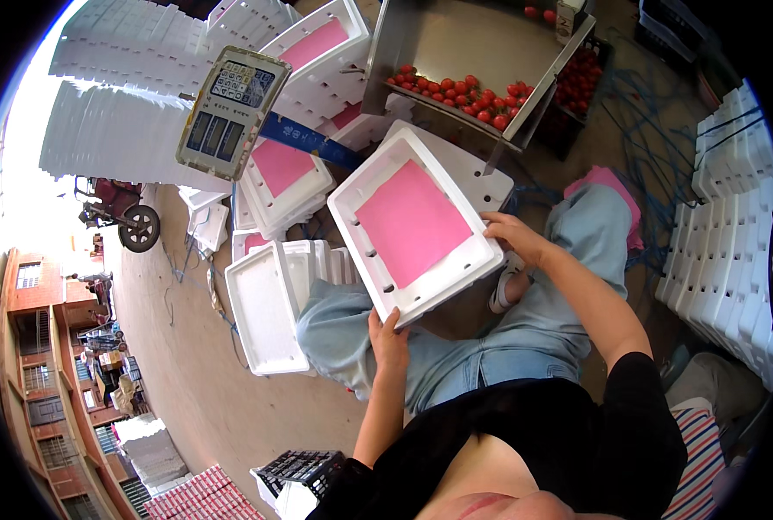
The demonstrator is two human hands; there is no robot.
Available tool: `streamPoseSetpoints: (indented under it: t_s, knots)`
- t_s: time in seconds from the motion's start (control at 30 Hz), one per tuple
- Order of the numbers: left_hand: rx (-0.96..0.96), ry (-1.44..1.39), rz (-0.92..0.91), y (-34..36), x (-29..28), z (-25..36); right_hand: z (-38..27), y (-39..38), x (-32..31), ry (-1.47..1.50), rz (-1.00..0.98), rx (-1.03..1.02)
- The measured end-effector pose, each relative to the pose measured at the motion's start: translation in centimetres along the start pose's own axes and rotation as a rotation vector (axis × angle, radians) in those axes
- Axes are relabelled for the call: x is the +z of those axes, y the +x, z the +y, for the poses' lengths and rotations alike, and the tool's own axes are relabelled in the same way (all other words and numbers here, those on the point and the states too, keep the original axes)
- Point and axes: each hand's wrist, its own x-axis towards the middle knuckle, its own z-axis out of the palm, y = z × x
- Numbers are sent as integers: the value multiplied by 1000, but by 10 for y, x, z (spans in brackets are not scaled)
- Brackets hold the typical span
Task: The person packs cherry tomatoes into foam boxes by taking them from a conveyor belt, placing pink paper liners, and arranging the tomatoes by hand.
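A white foam tray (341,217) lined with a pink sheet (412,217) is held tilted above my jeans-covered legs. My left hand (386,347) grips its lower left corner, thumb up on the rim. My right hand (512,230) grips the right side near the upper right, fingers curled round the edge. Behind it lies another white tray or lid (486,186), partly hidden. Stacked empty trays (265,312) stand by my left knee, and more pink-lined trays (278,173) are stacked beyond them.
A scale display (226,113) stands upper left. A steel bin (469,35) holds red tomatoes (482,104). Stacks of foam boxes (716,260) are at the right, tangled blue straps (646,156) on the floor beside them. A motorbike (135,221) and black crate (295,472) are to the left.
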Motion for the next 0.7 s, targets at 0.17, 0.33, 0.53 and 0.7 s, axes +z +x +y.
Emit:
streamPoseSetpoints:
  t_s: [0.17,0.33,0.53,0.7]
  knots:
    - [-81,52,62,45,52,-33,49,29,-35,-534,652,-279]
    - [14,82,-80,56,73,-65,68,20,-43,-373,691,-356]
    - [27,219,-151,92,68,-46,46,46,-34,-403,753,-374]
    - [203,457,136,112,86,7,62,73,-46,-546,807,-340]
